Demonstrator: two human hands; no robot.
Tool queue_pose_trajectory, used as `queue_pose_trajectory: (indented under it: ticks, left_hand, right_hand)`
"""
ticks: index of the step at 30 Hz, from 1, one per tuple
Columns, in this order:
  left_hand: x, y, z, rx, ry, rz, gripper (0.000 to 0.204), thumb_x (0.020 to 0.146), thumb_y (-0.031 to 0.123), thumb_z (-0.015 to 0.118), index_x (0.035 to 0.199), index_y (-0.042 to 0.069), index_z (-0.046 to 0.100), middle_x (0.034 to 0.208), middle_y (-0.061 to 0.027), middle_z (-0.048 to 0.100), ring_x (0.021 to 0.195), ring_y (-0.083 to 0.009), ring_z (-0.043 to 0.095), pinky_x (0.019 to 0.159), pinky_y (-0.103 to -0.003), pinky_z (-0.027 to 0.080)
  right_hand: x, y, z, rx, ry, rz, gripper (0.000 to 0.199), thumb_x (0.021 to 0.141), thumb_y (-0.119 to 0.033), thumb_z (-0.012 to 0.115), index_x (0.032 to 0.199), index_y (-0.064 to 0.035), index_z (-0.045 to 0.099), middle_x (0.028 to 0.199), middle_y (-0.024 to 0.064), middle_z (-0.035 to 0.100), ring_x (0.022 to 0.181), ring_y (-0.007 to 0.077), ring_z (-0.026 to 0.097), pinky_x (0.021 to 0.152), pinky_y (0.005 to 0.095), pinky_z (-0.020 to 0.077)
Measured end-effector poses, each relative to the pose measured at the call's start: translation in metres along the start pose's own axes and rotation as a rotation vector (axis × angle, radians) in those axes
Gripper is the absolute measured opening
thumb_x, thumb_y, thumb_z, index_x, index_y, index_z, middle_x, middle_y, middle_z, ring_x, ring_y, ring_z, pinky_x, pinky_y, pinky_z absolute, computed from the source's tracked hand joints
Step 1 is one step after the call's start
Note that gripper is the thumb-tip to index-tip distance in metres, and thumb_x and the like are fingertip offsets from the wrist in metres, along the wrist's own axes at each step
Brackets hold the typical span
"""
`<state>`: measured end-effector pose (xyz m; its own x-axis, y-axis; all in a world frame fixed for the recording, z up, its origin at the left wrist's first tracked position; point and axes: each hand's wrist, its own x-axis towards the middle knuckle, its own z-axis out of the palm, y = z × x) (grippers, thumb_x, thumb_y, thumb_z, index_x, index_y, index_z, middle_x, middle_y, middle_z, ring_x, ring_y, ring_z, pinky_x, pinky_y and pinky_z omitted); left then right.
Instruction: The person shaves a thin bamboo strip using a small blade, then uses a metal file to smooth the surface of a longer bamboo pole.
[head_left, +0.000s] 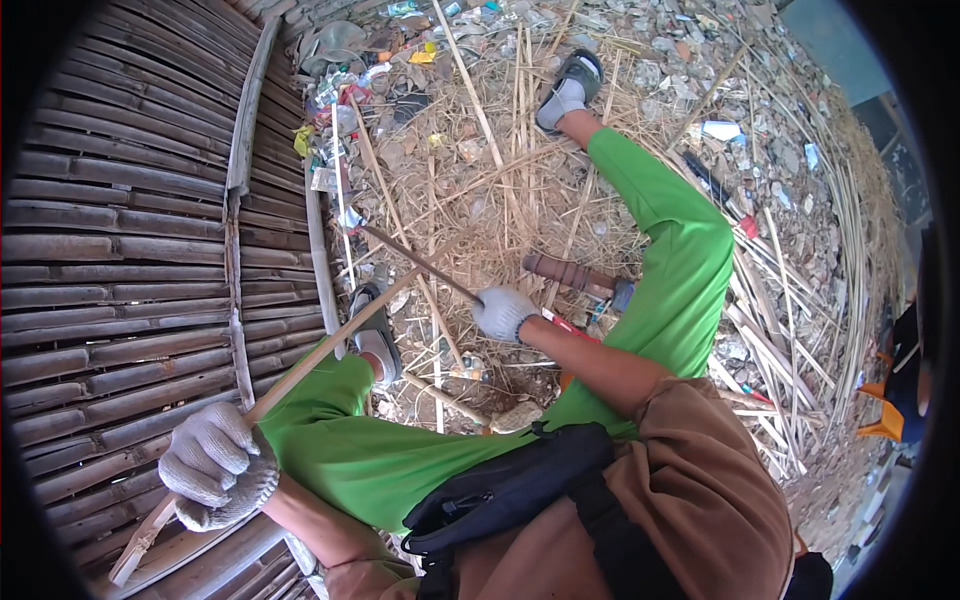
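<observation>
My left hand [218, 467], in a light grey knitted glove, is closed around a long split bamboo strip [318, 352] near its lower end. The strip slants up and away to the right, across my left leg. My right hand [503, 314], gloved the same way, is closed on a knife with a long, narrow, dark blade [415, 261]; its handle is hidden in the fist. The blade points to the far left and crosses the strip in this view; whether they touch I cannot tell. A brown banded wooden piece [570, 272] lies beyond my right hand, beside my right leg.
A bamboo slat wall [120, 245] stands along the left. Shavings, loose strips and litter cover the ground [480, 190] between my sandalled feet. More long bamboo strips [780, 345] lie to the right. An orange plastic chair [882, 410] and part of another person are at the far right.
</observation>
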<state>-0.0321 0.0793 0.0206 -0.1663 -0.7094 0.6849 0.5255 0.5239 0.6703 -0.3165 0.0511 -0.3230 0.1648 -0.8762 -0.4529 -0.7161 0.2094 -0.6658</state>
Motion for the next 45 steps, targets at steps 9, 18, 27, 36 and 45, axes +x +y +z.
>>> queue_pose_trajectory:
  ticks: [9, 18, 27, 36, 45]
  left_hand:
    - [-0.003, 0.001, -0.002, 0.021, 0.058, 0.056, 0.037, 0.101, 0.03, 0.067, 0.071, 0.015, 0.05, 0.059, 0.0025, 0.046, 0.051, -0.0132, 0.041, 0.057, -0.032, 0.038]
    - [0.001, -0.028, 0.004, 0.699, 0.528, -0.196, 0.029, 0.106, 0.026, 0.062, 0.12, 0.001, 0.066, 0.089, -0.0077, 0.062, 0.08, -0.019, 0.059, 0.078, -0.039, 0.052]
    - [-0.001, -0.031, 0.006, 0.988, 0.328, -0.703, 0.025, 0.113, 0.023, 0.058, 0.129, 0.004, 0.063, 0.094, -0.0028, 0.068, 0.069, -0.0059, 0.056, 0.063, -0.024, 0.048]
    - [-0.01, -0.026, 0.007, 1.083, 0.193, -0.63, 0.021, 0.111, 0.016, 0.06, 0.12, -0.001, 0.068, 0.105, -0.0066, 0.071, 0.094, -0.0114, 0.062, 0.086, -0.029, 0.053]
    - [-0.012, -0.035, 0.0, 1.006, 0.222, -0.552, 0.021, 0.109, 0.016, 0.063, 0.121, 0.0, 0.068, 0.106, -0.0053, 0.07, 0.091, -0.0109, 0.063, 0.083, -0.028, 0.053]
  right_hand:
    - [0.076, 0.122, 0.015, -0.632, -0.498, -0.291, 0.027, 0.085, -0.017, 0.067, 0.102, -0.0032, 0.084, 0.101, 0.0227, 0.08, 0.088, 0.0354, 0.08, 0.079, 0.0444, 0.0645]
    - [0.064, 0.131, 0.044, -0.69, -0.19, -0.306, 0.03, 0.091, -0.02, 0.06, 0.095, -0.0016, 0.083, 0.098, 0.0275, 0.078, 0.087, 0.0365, 0.08, 0.079, 0.0496, 0.0641]
    - [0.007, 0.06, 0.015, 0.051, -0.058, 0.228, 0.046, 0.099, -0.036, 0.051, 0.104, 0.0001, 0.08, 0.095, 0.0299, 0.076, 0.097, 0.0447, 0.076, 0.089, 0.0523, 0.0603]
    - [-0.06, -0.052, -0.015, 0.052, 0.022, -0.119, 0.044, 0.097, -0.035, 0.051, 0.106, -0.0002, 0.078, 0.101, 0.0296, 0.075, 0.095, 0.0455, 0.075, 0.087, 0.0555, 0.059]
    - [0.039, 0.134, 0.048, -0.674, -0.158, -0.268, 0.029, 0.089, -0.022, 0.065, 0.104, -0.0047, 0.083, 0.098, 0.0207, 0.08, 0.088, 0.0385, 0.08, 0.079, 0.0489, 0.0639]
